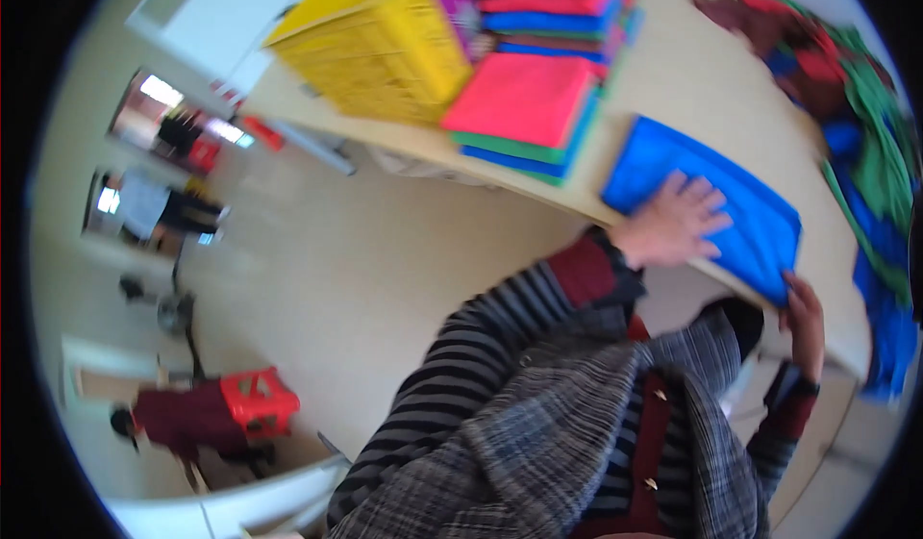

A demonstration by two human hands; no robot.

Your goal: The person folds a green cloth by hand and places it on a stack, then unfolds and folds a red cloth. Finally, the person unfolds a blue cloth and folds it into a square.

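A folded blue cloth [726, 198] lies flat at the table's near edge. My left hand [673, 222] rests on its left part, palm down and fingers spread. At the cloth's near right corner is my right hand [804, 316], its fingers closed on the edge there. Left of the blue cloth, a stack of folded cloths [524, 101] has a pinkish-red one on top, with green and blue below. Behind it rises a taller pile of folded cloths [548, 5] in blue, red and brown.
A yellow box [375, 49] stands at the table's left end. Loose green, blue, red and brown cloths [865, 154] heap along the right side and hang over the edge. Across the room, one person [187, 419] sits by a red stool [260, 404] and another person [149, 207] stands.
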